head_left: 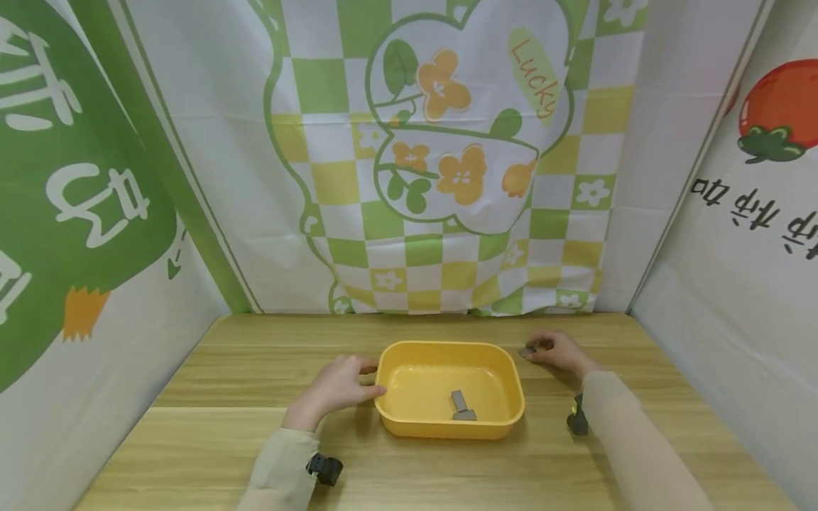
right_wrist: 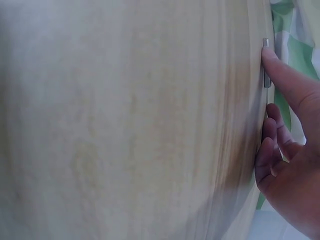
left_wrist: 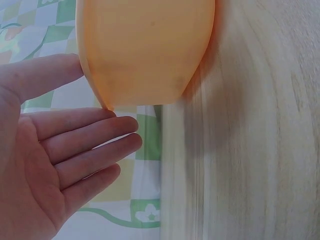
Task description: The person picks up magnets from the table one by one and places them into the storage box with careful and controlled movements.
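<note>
My left hand (head_left: 335,385) is at the left end of a yellow plastic basin (head_left: 447,430), its thumb and index fingertip touching the rim. In the left wrist view the fingers of that hand (left_wrist: 95,150) are nearly straight. Two small grey blocks (head_left: 459,401) lie in the basin, one of them against the front wall. Right of the basin, my right hand (head_left: 562,353) pinches another small grey block (head_left: 526,351) low over the table. The right wrist view shows the thumb on this flat block (right_wrist: 267,80), with the other fingers curled beside it.
The wooden table (head_left: 255,376) meets a checkered cloth (head_left: 422,277) at its back edge. Printed white cloths hang on the left and right. Each wrist wears a small black camera (head_left: 324,469).
</note>
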`<state>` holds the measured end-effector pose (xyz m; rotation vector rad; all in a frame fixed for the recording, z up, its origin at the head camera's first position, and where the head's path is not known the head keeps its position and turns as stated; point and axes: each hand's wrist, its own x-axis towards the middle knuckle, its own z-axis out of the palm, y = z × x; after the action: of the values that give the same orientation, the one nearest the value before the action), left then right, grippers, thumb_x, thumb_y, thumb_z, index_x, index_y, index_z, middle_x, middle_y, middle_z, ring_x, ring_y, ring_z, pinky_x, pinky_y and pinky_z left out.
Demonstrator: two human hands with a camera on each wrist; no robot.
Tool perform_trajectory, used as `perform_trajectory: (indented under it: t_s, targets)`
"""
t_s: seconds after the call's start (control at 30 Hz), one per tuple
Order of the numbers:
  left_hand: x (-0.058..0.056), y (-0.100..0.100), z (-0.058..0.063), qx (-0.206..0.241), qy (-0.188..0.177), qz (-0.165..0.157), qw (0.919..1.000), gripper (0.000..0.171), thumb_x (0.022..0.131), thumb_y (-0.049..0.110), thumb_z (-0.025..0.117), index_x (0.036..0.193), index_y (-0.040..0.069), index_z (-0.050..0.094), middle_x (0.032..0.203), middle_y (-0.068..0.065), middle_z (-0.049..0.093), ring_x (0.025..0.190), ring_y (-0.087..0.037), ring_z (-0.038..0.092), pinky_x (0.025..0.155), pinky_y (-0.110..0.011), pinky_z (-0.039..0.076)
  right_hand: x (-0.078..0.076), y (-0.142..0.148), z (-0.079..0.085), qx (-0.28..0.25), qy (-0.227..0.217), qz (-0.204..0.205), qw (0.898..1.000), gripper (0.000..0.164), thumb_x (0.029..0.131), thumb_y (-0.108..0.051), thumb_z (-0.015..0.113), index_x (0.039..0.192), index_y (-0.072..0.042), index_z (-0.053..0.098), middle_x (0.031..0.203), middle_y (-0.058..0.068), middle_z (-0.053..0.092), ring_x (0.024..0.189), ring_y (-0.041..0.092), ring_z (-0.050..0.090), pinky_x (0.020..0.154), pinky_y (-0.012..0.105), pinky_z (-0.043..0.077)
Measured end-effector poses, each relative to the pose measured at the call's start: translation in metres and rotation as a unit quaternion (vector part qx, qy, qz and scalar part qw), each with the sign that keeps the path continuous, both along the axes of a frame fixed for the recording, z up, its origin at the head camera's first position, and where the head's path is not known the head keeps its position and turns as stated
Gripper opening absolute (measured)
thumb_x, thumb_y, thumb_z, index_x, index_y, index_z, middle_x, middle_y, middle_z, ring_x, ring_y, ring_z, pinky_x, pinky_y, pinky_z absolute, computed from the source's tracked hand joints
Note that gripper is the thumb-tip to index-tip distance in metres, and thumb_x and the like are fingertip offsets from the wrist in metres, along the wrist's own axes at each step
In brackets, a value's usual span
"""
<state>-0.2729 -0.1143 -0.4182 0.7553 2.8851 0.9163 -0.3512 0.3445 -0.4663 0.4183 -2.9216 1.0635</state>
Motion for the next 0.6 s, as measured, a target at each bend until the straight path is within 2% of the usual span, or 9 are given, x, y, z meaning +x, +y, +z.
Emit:
perform_trajectory:
  t_s: [0.13, 0.33, 0.6]
  targets:
    - [-0.0004, -0.0003, -0.0001, -0.002, 0.0, 0.002, 1.0, 0.051, 0.082, 0.03, 0.074, 0.121, 0.001, 0.063, 0.12, -0.018, 0.065, 0.111, -0.035, 0.062, 0.093, -0.051, 0.049, 0.0028, -0.0028, 0.0022, 0.006, -0.009, -0.006, 1.0, 0.031, 0.084, -0.023, 0.072, 0.106, -0.001, 0.068, 0.107, 0.017, 0.067, 0.1, 0.031, 0.059, 0.09, 0.048, 0.046]
    - [-0.0005, -0.0002, 0.0003, -0.012, 0.004, 0.007, 0.9999, 0.05, 0.082, 0.031, 0.073, 0.121, 0.003, 0.063, 0.119, -0.016, 0.065, 0.11, -0.034, 0.062, 0.094, -0.05, 0.049, 0.0042, -0.0039, 0.0029, 0.015, -0.034, -0.024, 0.999, 0.033, 0.084, -0.025, 0.072, 0.105, 0.001, 0.068, 0.108, 0.02, 0.066, 0.104, 0.036, 0.057, 0.094, 0.052, 0.044]
    - [-0.0005, -0.0003, -0.0012, -0.011, 0.004, 0.003, 0.9999, 0.049, 0.082, 0.031, 0.073, 0.121, 0.003, 0.063, 0.119, -0.016, 0.065, 0.11, -0.034, 0.062, 0.093, -0.05, 0.049, 0.003, -0.0009, -0.0014, 0.019, -0.05, -0.054, 0.997, 0.039, 0.082, -0.032, 0.074, 0.105, -0.001, 0.07, 0.112, 0.021, 0.065, 0.109, 0.04, 0.056, 0.095, 0.053, 0.044]
